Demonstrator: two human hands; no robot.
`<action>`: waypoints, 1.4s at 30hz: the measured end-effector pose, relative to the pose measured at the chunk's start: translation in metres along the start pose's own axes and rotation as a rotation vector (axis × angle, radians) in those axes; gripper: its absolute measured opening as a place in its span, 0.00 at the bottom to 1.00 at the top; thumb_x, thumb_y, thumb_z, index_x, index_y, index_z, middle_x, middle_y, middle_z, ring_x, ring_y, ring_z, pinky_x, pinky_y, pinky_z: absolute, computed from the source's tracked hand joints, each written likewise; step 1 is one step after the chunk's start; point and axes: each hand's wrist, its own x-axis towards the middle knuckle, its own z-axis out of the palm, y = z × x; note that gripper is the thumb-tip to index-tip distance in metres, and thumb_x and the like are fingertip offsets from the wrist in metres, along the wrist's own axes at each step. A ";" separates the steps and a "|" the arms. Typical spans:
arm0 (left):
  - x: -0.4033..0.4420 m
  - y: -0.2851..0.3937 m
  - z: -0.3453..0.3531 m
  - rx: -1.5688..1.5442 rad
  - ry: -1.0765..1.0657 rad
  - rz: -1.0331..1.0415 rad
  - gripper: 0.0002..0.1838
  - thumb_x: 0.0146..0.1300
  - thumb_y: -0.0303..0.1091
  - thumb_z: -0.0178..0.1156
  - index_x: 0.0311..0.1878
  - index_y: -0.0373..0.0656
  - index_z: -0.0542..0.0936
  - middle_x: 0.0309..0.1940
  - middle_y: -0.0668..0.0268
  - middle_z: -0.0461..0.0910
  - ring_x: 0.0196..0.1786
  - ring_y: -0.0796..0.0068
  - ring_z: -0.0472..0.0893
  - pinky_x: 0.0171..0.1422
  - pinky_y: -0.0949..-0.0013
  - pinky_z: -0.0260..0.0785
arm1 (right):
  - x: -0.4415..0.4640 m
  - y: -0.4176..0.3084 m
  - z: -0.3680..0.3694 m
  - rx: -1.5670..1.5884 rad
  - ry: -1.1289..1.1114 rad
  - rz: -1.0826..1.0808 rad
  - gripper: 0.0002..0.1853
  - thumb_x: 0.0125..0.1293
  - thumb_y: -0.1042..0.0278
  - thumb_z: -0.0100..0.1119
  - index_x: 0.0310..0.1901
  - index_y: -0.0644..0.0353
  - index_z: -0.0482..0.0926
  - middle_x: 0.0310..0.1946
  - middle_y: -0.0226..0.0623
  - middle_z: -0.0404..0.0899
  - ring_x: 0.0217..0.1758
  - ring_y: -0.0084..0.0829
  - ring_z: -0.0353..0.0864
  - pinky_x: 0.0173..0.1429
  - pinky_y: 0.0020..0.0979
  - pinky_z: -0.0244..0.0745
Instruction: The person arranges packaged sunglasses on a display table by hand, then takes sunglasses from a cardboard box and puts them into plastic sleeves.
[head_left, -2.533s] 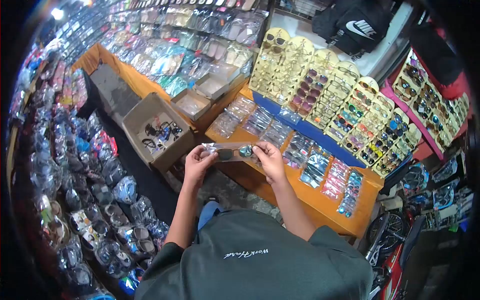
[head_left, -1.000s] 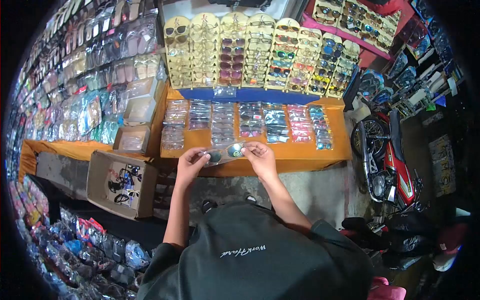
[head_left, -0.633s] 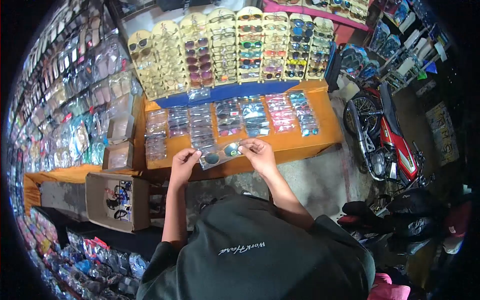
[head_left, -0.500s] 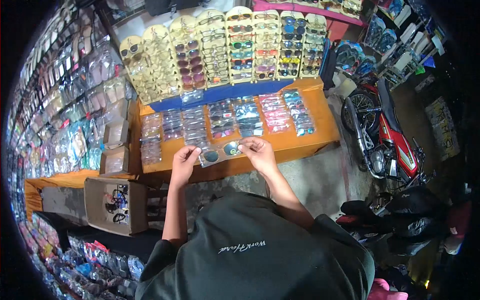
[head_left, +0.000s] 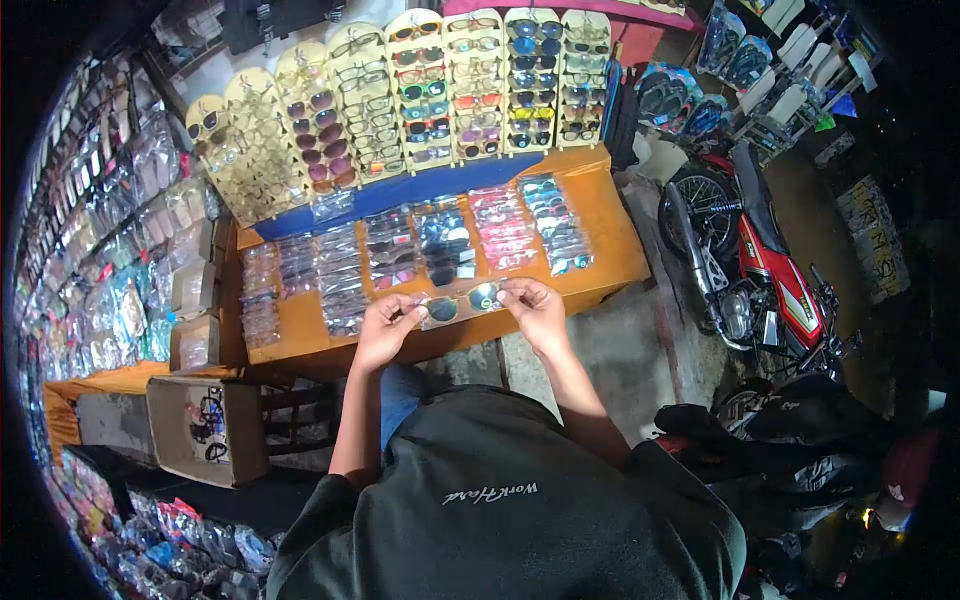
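A pair of dark-lensed sunglasses in a clear plastic sleeve (head_left: 460,305) is stretched between my two hands, in front of the near edge of the orange table (head_left: 620,230). My left hand (head_left: 388,328) pinches the left end of the sleeve between thumb and fingers. At the right end, beside the lens with a small green sticker, my right hand (head_left: 534,312) pinches the sleeve in the same way. Beyond my hands, rows of bagged glasses (head_left: 503,230) lie on the table.
Upright racks of sunglasses (head_left: 425,90) stand behind the table. A cardboard box (head_left: 250,440) holding loose glasses is at the left. Bagged footwear (head_left: 130,310) fills the far left. A red motorcycle (head_left: 780,280) is parked at the right.
The view has swung to the right, so the table and racks now lie further left and the motorcycle has come into view. Both hands still hold the sleeve, now more level than a moment ago.
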 end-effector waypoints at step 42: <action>0.255 -0.103 0.278 0.133 0.022 -0.271 0.10 0.66 0.33 0.73 0.42 0.34 0.87 0.29 0.65 0.88 0.33 0.79 0.83 0.41 0.68 0.76 | 0.189 0.019 -0.293 -0.692 0.143 0.248 0.17 0.66 0.65 0.74 0.50 0.68 0.86 0.43 0.40 0.90 0.46 0.29 0.88 0.55 0.32 0.80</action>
